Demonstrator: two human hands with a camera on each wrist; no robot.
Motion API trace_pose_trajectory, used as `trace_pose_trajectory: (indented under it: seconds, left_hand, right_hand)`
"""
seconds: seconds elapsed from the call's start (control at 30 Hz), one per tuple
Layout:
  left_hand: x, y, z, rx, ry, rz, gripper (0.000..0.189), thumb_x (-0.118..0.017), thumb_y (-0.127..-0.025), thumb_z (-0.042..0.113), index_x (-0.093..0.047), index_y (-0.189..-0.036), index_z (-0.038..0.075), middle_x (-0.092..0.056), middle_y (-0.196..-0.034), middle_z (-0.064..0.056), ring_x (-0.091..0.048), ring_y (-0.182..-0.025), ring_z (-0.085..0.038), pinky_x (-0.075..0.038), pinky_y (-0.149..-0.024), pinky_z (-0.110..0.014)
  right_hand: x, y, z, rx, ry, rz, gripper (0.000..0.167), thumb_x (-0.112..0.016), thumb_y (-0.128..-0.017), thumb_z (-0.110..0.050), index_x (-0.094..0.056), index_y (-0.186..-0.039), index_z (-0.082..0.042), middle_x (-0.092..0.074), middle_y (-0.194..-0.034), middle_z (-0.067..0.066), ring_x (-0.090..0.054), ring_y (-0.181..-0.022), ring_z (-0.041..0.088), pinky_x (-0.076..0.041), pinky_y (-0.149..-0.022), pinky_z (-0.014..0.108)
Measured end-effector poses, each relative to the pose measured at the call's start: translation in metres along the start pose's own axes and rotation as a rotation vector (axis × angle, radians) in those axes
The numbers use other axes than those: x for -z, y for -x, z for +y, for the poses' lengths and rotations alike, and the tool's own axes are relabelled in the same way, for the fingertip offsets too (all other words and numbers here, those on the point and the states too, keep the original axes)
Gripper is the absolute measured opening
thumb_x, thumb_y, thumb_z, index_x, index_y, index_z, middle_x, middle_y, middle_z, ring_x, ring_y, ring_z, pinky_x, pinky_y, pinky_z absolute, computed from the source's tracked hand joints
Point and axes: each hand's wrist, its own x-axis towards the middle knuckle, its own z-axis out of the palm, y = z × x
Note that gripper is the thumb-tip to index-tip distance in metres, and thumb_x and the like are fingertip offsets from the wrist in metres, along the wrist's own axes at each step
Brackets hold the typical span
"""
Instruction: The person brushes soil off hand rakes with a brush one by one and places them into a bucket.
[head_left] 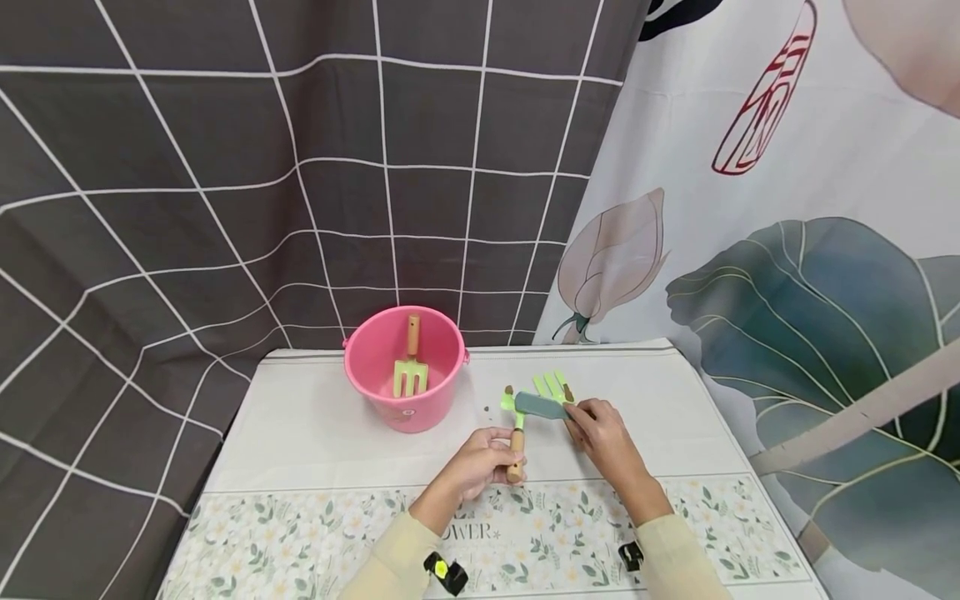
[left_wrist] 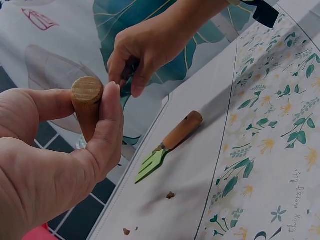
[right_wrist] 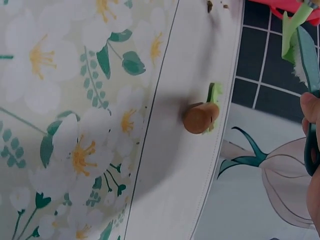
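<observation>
My left hand [head_left: 480,462] grips the wooden handle of a small green-headed garden tool [head_left: 515,458], held head-up. My right hand [head_left: 606,442] holds a blue-grey brush [head_left: 542,406] by its handle. In the right wrist view the brush's white bristles [right_wrist: 299,65] lie right at the tool's green head [right_wrist: 289,42], which is partly covered by the brush in the head view. A green hand fork [left_wrist: 155,159] with a wooden handle lies on the table beyond my right hand.
A pink bucket [head_left: 442,404] stands at the back left of the table, with another green fork [head_left: 410,375] leaning inside it. Brown crumbs [left_wrist: 171,195] lie on the white cloth [head_left: 285,433]. Curtains hang behind the table.
</observation>
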Motion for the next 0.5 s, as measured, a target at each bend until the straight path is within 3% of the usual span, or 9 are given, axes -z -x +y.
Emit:
trace_pose_trajectory:
  seconds: [0.2, 0.27, 0.4, 0.5]
  left_hand:
    - [0.002, 0.001, 0.000, -0.022, -0.014, -0.023, 0.055, -0.057, -0.099, -0.003, -0.034, -0.146, -0.017, -0.062, -0.100, -0.015, -0.071, -0.076, -0.017, -0.066, -0.074, -0.029]
    - [0.003, 0.002, 0.000, -0.025, -0.021, -0.027, 0.054, -0.057, -0.099, -0.003, -0.033, -0.145, -0.018, -0.062, -0.099, -0.015, -0.070, -0.076, -0.017, -0.066, -0.074, -0.029]
    - [0.004, 0.003, 0.000, -0.025, -0.020, -0.018, 0.054, -0.057, -0.097, -0.005, -0.033, -0.144, -0.018, -0.062, -0.098, -0.014, -0.070, -0.073, -0.017, -0.065, -0.073, -0.028]
    - [0.004, 0.005, 0.002, -0.022, -0.016, -0.010, 0.053, -0.058, -0.097, -0.004, -0.034, -0.143, -0.017, -0.063, -0.099, -0.015, -0.070, -0.073, -0.016, -0.065, -0.071, -0.027]
  right_hand:
    - [0.002, -0.001, -0.001, 0.000, -0.021, 0.013, 0.027, -0.074, -0.096, -0.013, -0.074, -0.120, -0.003, -0.064, -0.102, 0.011, -0.062, -0.091, 0.027, -0.059, -0.076, 0.041]
    - [0.004, -0.002, -0.001, -0.007, -0.034, 0.026, 0.028, -0.076, -0.093, -0.008, -0.073, -0.121, -0.002, -0.064, -0.102, 0.012, -0.062, -0.091, 0.027, -0.059, -0.074, 0.040]
    - [0.011, -0.002, -0.002, -0.033, -0.051, 0.060, 0.045, -0.085, -0.077, 0.007, -0.072, -0.121, 0.000, -0.063, -0.101, 0.012, -0.062, -0.090, 0.026, -0.060, -0.070, 0.038]
    - [0.014, -0.002, -0.002, -0.045, -0.053, 0.075, 0.048, -0.085, -0.075, 0.009, -0.073, -0.120, -0.001, -0.063, -0.100, 0.011, -0.063, -0.089, 0.024, -0.061, -0.068, 0.037]
